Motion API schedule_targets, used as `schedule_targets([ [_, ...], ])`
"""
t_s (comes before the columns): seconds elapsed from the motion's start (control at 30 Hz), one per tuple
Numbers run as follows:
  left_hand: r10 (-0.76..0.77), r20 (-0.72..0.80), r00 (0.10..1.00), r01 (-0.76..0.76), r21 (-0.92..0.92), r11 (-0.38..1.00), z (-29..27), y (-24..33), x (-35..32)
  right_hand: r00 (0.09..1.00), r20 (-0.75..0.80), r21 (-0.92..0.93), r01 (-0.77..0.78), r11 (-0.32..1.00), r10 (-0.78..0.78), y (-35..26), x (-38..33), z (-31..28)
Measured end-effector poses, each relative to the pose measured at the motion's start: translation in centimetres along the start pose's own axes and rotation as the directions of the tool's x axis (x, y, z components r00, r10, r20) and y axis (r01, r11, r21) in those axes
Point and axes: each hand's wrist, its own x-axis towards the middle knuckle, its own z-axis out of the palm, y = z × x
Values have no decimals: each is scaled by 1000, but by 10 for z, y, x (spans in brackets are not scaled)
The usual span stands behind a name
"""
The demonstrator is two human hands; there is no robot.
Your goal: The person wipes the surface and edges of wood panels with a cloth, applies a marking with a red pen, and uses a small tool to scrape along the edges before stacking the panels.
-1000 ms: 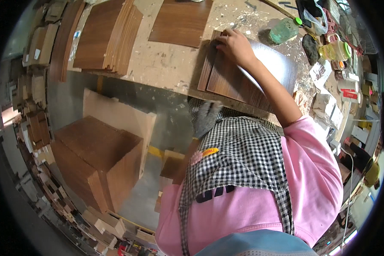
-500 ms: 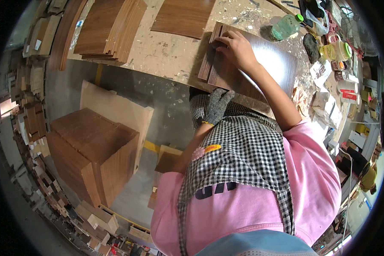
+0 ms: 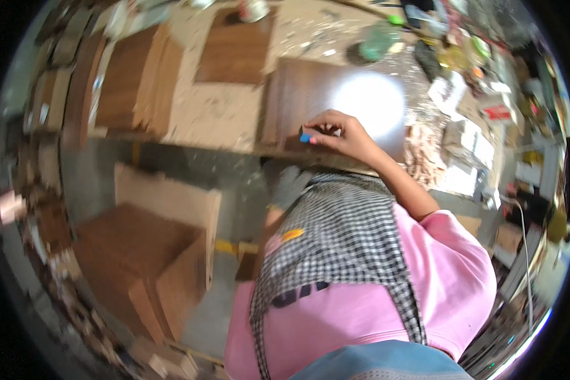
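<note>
Dark brown wood panels (image 3: 301, 85) lie stacked at the near edge of the workbench, and glare whitens the right part of the top one. Over that top panel is my bare right hand (image 3: 341, 134), thumb and fingers pinched on a small blue piece (image 3: 305, 137) too blurred to name. My left hand (image 3: 289, 185), in a grey knit glove, hangs by the bench edge in front of the apron. Motion blur smears its fingers. A single lighter brown panel (image 3: 234, 47) lies farther off to the left.
A stack of brown panels (image 3: 133, 82) sits on the bench at left. Behind the dark panels stands a green bottle (image 3: 377, 44). White boxes (image 3: 468, 139) and crumpled tan paper (image 3: 423, 155) are at right. A big brown panel stack (image 3: 142, 253) stands on the floor at left.
My right hand has drawn nearer along the panel, and the blue piece now shows in its fingers. The view has shifted; a white and red container now shows on the far panel.
</note>
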Motion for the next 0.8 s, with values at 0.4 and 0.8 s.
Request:
schedule_targets([
  [0.4,-404,-247,881,273,-431,860,-8,12,5,352,-926,-206,-778,594,140,283,-73,-299],
  [0.8,130,-518,846,12,262,965,-87,113,36,598,-780,-539,-791,290,181,174,-206,-85],
])
